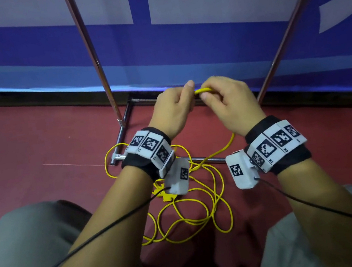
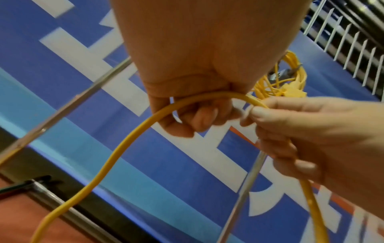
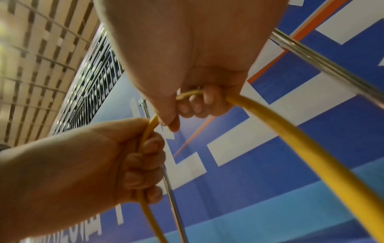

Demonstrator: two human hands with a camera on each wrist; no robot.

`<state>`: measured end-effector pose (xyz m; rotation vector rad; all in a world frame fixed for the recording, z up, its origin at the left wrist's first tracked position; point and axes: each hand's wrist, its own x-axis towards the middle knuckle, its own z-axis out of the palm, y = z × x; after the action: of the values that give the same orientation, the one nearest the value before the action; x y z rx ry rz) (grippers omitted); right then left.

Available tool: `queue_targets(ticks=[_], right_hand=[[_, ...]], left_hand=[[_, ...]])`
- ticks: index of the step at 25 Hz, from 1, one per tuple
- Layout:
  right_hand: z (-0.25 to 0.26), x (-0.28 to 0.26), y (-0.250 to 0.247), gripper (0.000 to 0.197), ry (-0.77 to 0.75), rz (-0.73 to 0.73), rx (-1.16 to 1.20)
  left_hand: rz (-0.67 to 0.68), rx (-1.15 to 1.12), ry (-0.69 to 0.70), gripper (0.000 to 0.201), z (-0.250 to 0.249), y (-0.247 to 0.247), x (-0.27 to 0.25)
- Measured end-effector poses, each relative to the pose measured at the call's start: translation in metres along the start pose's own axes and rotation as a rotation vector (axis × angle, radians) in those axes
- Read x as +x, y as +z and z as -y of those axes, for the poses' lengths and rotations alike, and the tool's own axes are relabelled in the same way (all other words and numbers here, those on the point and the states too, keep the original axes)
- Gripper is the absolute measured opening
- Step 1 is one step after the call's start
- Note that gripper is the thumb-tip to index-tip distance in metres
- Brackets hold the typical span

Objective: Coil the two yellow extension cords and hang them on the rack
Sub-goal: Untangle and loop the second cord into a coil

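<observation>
Both my hands grip one cord at centre frame, in front of the rack.

My left hand (image 1: 172, 109) has its fingers (image 3: 149, 157) curled round the cord (image 1: 204, 90); my right hand (image 1: 229, 103) pinches the same short yellow span just beside it, fingers (image 2: 261, 113) clenched on it. From my hands the cord drops to loose loops (image 1: 195, 216) on the red floor (image 1: 26, 154) at lower centre, tangled over the rack (image 1: 104, 80) base bar, with a yellow plug (image 1: 163, 195) partly hidden under my left wrist camera. The left wrist view shows a second cord (image 2: 290, 78) coiled, hanging at upper right. A blue banner (image 1: 180, 42) fills the background.
</observation>
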<state>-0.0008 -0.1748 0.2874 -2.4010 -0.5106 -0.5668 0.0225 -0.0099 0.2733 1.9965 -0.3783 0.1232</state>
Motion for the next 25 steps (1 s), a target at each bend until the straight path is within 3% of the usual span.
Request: queue_targets(ticks=[2,5,8,12,15,17,20,25], right_hand=[[-0.003,-0.002,0.001,0.010,0.074,0.004,0.031],[-0.032,-0.016,0.016,0.012,0.322,0.166,0.130],[-0.051,-0.031,0.026,0.022,0.432,0.214,0.166],[-0.036,-0.022,0.011,0.025,0.290,0.074,0.089],[-0.009,-0.009,0.003,0.027,0.150,0.063,-0.022],[0.002,-0.002,0.000,0.024,0.149,-0.019,-0.038],[0.005,0.001,-0.005,0.018,0.202,-0.118,0.074],[-0.009,-0.020,0.030,0.010,0.352,-0.119,0.343]], left_hand=[[-0.074,-0.107,0.054,0.063,-0.008,0.004,0.004],[-0.214,-0.269,0.102,0.053,-0.014,-0.007,0.014],[-0.270,-0.202,0.022,0.051,0.010,-0.031,0.026],[-0.148,-0.082,-0.202,0.056,0.052,-0.027,0.023],[-0.042,-0.143,-0.160,0.060,0.040,0.004,0.013],[-0.020,-0.255,-0.107,0.060,0.019,0.018,0.011],[-0.074,-0.415,-0.053,0.055,-0.010,0.015,0.008],[-0.256,-0.582,0.016,0.054,-0.021,0.005,-0.013]])
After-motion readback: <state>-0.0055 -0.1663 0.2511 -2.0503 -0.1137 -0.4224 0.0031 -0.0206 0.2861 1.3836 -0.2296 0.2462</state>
